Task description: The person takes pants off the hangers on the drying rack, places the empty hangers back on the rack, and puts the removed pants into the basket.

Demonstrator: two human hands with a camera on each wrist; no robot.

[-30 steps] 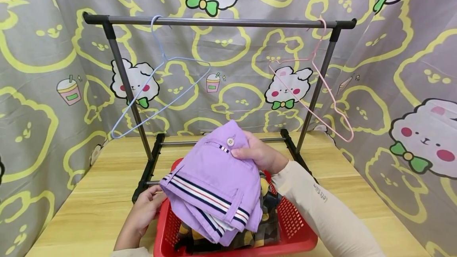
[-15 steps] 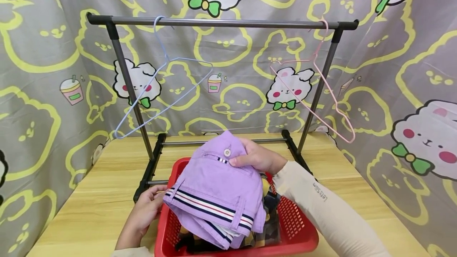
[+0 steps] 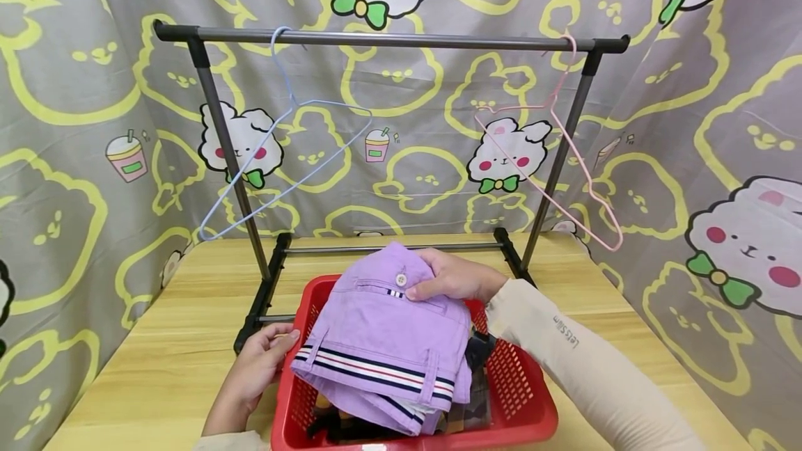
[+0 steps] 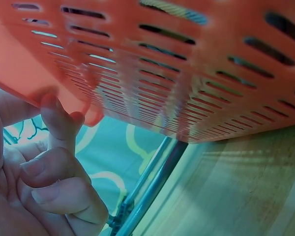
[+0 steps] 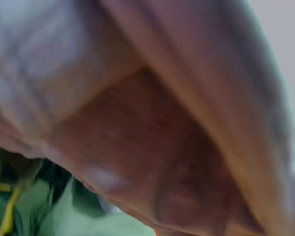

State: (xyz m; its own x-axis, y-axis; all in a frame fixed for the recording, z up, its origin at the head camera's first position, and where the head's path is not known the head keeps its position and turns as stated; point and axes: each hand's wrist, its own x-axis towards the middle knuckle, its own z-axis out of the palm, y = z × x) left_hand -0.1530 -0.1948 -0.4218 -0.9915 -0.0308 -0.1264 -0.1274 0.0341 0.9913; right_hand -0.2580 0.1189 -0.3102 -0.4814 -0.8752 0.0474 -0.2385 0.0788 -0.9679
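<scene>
Purple trousers (image 3: pixel 388 333), folded, with a striped waistband and a button, lie over the red basket (image 3: pixel 539 430). My right hand (image 3: pixel 454 277) grips their upper right side, thumb on top beside the button and fingers underneath. At the basket's left side, my left hand (image 3: pixel 260 360) holds the rim, with the thumb over it. In the left wrist view, curled fingers (image 4: pixel 59 182) of that hand sit below the rim, beside the slotted basket wall (image 4: pixel 187 88). Dark and yellow clothing (image 3: pixel 479 395) shows in the basket under the trousers. The right wrist view is mostly blurred hand and sleeve.
Behind the basket stands a dark garment rack (image 3: pixel 407 40) on the wooden table (image 3: pixel 156 339). A blue hanger (image 3: pixel 294 186) hangs at its left and a pink hanger (image 3: pixel 589 183) at its right. A patterned curtain (image 3: pixel 413 159) surrounds the table.
My right hand has lowered the purple trousers towards me and slightly right, further down over the basket. The left hand stays at the basket rim, its thumb now laid over the edge.
</scene>
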